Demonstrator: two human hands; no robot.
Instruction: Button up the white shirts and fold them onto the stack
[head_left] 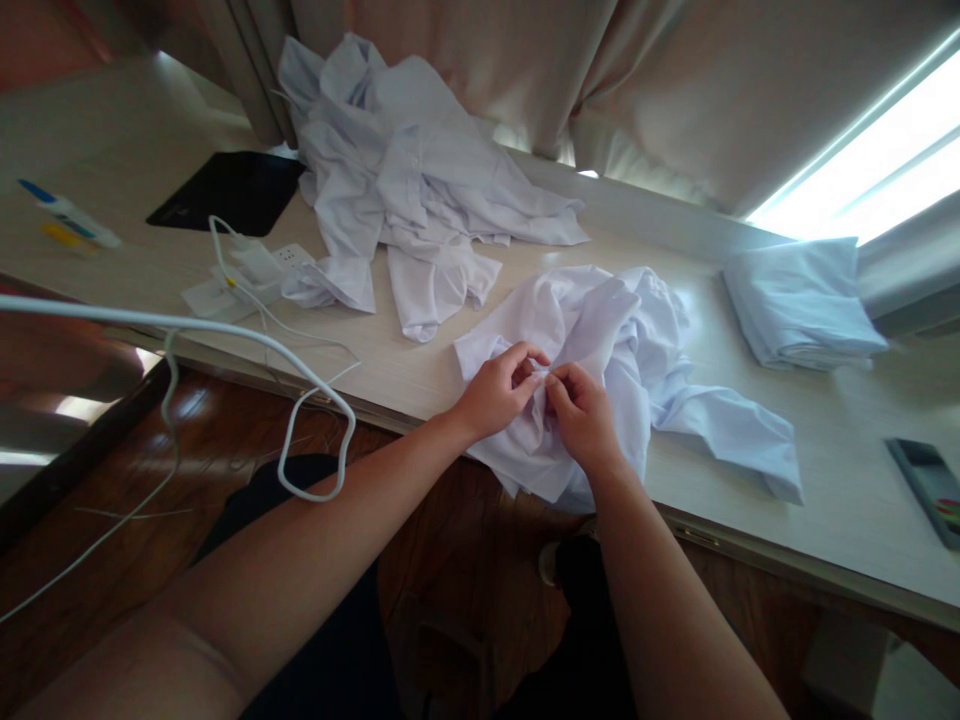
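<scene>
A crumpled white shirt [592,320] lies at the table's front edge, part of it hanging over. My left hand [504,388] pinches its fabric with thumb and fingers. Close beside it, my right hand [577,405] grips the same shirt, its thumb and forefinger pressed together on the cloth. The fingertips of both hands nearly meet. Whatever small part of the shirt lies between them is too small to make out. One sleeve stretches away to the right across the table.
More rumpled white shirts [420,150] are heaped at the back. A folded white stack [802,305] and a phone [930,485] lie to the right. At left are a black mat [229,190], a power strip [217,298], a pen-like stick [71,215] and a looping white cable [187,322].
</scene>
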